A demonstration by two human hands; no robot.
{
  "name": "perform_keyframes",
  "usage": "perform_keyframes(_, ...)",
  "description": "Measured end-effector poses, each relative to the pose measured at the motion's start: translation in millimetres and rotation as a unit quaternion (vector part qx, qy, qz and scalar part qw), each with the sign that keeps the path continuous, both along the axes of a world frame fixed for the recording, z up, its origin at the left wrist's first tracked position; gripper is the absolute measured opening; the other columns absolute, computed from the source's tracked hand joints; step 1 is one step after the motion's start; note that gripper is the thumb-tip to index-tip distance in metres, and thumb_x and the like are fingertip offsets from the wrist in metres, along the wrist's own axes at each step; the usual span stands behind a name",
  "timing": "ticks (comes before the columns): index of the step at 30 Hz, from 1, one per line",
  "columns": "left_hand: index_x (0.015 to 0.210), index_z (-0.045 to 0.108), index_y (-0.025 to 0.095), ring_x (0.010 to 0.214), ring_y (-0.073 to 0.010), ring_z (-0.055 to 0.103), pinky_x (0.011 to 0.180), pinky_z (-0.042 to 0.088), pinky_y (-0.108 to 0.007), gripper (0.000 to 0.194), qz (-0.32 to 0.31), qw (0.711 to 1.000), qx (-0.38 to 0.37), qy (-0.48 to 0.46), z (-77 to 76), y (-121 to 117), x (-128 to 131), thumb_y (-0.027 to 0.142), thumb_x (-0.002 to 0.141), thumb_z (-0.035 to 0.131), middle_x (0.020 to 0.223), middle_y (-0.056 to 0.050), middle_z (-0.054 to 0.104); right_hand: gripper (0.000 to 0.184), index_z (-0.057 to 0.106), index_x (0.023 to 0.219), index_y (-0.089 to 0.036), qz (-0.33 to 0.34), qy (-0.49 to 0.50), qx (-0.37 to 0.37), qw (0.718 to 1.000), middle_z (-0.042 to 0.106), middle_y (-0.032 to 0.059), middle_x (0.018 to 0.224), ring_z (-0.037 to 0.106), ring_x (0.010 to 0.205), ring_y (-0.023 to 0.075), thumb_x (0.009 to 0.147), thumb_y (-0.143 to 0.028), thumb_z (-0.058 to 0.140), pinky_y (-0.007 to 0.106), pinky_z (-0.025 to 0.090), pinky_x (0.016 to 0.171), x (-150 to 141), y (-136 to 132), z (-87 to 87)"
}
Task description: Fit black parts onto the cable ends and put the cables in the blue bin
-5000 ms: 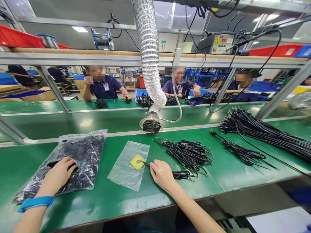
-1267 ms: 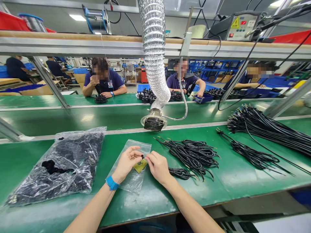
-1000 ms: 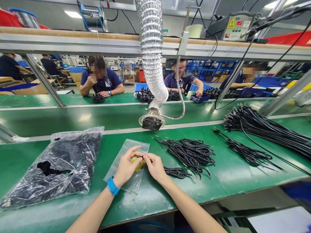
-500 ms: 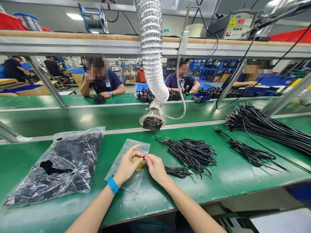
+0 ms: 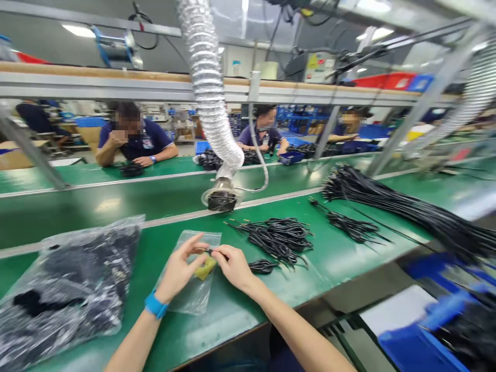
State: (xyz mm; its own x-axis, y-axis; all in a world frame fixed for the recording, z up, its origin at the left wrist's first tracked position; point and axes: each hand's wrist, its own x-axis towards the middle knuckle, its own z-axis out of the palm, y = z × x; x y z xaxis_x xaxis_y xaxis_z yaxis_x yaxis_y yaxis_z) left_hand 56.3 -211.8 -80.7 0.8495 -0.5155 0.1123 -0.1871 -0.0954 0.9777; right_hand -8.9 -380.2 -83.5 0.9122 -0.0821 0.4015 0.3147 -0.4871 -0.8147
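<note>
Since earlier, view swung right; left hand (image 5: pixel 179 268) and right hand (image 5: pixel 231 265) still pinch black cable end (image 5: pixel 209 252) above yellow pad (image 5: pixel 205 268). Risk: slipping.

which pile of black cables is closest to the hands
The small coiled cable bundle just right of the right hand; the bigger piles lie farther back and right.

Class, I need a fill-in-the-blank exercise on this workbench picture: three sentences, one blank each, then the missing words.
1. The wristband on the left hand is ____.
2. The yellow pad lies on a clear plastic ____.
3. The tabletop under the loose cable bundle is coloured ____.

Missing words: blue; bag; green
</note>
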Motion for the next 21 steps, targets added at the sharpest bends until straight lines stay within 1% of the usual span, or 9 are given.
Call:
perform_keyframes(2,0.135,0.048,0.016,0.101,-0.0199,0.061,0.098,0.046,-0.037,0.074,0.043,0.999,0.002,0.016,2.8,1,1,0.050,0.074,0.071,0.115,-0.010,0.063,0.024,0.066,0.087,-0.015,-0.039,-0.031,-0.010,0.999,0.064,0.0016,0.085,0.057,0.076,0.0108,0.096,-0.028,0.048,0.021,0.041,0.072,-7,-13,30.1)
perform_keyframes(6,0.126,0.056,0.016,0.102,-0.0254,0.060,0.097,0.045,-0.041,0.084,0.122,0.988,0.046,0.085,14.9,0,3,0.065,0.060,0.071,0.104,-0.009,0.066,0.030,0.066,0.086,-0.013,-0.175,-0.114,-0.054,0.976,0.062,0.0039,0.085,0.056,0.075,0.0110,0.097,-0.034,0.047,0.021,0.041,0.071,-33,-67,113.9)
perform_keyframes(9,0.115,0.063,0.015,0.096,-0.0272,0.061,0.094,0.046,-0.041,0.085,0.142,0.979,0.085,0.119,23.4,-2,0,0.071,0.051,0.068,0.098,-0.008,0.067,0.031,0.068,0.090,-0.012,-0.300,-0.107,-0.168,0.933,0.061,0.0053,0.079,0.052,0.068,0.0118,0.097,-0.035,0.048,0.023,0.037,0.065,-48,-129,161.5)
perform_keyframes(11,0.107,0.067,0.015,0.095,-0.0276,0.062,0.090,0.047,-0.038,0.080,0.142,0.978,0.105,0.115,25.4,-5,-2,0.071,0.050,0.066,0.096,-0.008,0.068,0.030,0.068,0.088,-0.012,-0.385,-0.036,-0.260,0.885,0.060,0.0063,0.076,0.050,0.064,0.0130,0.096,-0.035,0.051,0.025,0.030,0.061,-46,-175,172.8)
perform_keyframes(13,0.102,0.069,0.016,0.097,-0.0278,0.062,0.082,0.050,-0.035,0.075,0.139,0.977,0.124,0.101,24.3,-7,-2,0.070,0.051,0.063,0.096,-0.008,0.068,0.027,0.068,0.089,-0.013,-0.457,0.098,-0.328,0.821,0.061,0.0078,0.077,0.052,0.069,0.0161,0.097,-0.033,0.051,0.026,0.026,0.061,-35,-218,166.3)
perform_keyframes(15,0.100,0.071,0.017,0.099,-0.0270,0.062,0.077,0.050,-0.031,0.071,0.137,0.978,0.133,0.090,21.5,-8,1,0.069,0.053,0.061,0.097,-0.006,0.069,0.031,0.067,0.102,-0.015,-0.469,0.229,-0.396,0.755,0.063,0.0090,0.096,0.057,0.088,0.0195,0.102,-0.034,0.042,0.027,0.032,0.068,-23,-252,145.2)
perform_keyframes(16,0.099,0.071,0.017,0.099,-0.0263,0.062,0.076,0.050,-0.030,0.069,0.136,0.978,0.136,0.085,19.7,-7,2,0.069,0.054,0.060,0.097,-0.006,0.069,0.034,0.064,0.110,-0.016,-0.454,0.291,-0.414,0.734,0.061,0.0093,0.106,0.056,0.098,0.0203,0.104,-0.034,0.037,0.027,0.035,0.074,-19,-265,130.8)
perform_keyframes(19,0.097,0.072,0.018,0.095,-0.0238,0.064,0.077,0.050,-0.029,0.066,0.137,0.978,0.141,0.071,14.5,-4,6,0.068,0.056,0.058,0.094,-0.004,0.070,0.030,0.062,0.114,-0.004,-0.422,0.384,-0.392,0.722,0.058,0.0175,0.112,0.057,0.105,0.0231,0.100,-0.022,0.043,0.029,0.039,0.085,-17,-285,83.8)
perform_keyframes(21,0.097,0.071,0.017,0.092,-0.0230,0.064,0.077,0.050,-0.028,0.066,0.141,0.977,0.143,0.068,11.6,-3,9,0.068,0.057,0.057,0.092,-0.004,0.070,0.041,0.053,0.127,0.005,-0.421,0.415,-0.377,0.713,0.052,0.0246,0.121,0.052,0.114,0.0296,0.096,-0.023,0.053,0.034,0.040,0.093,-17,-286,59.4)
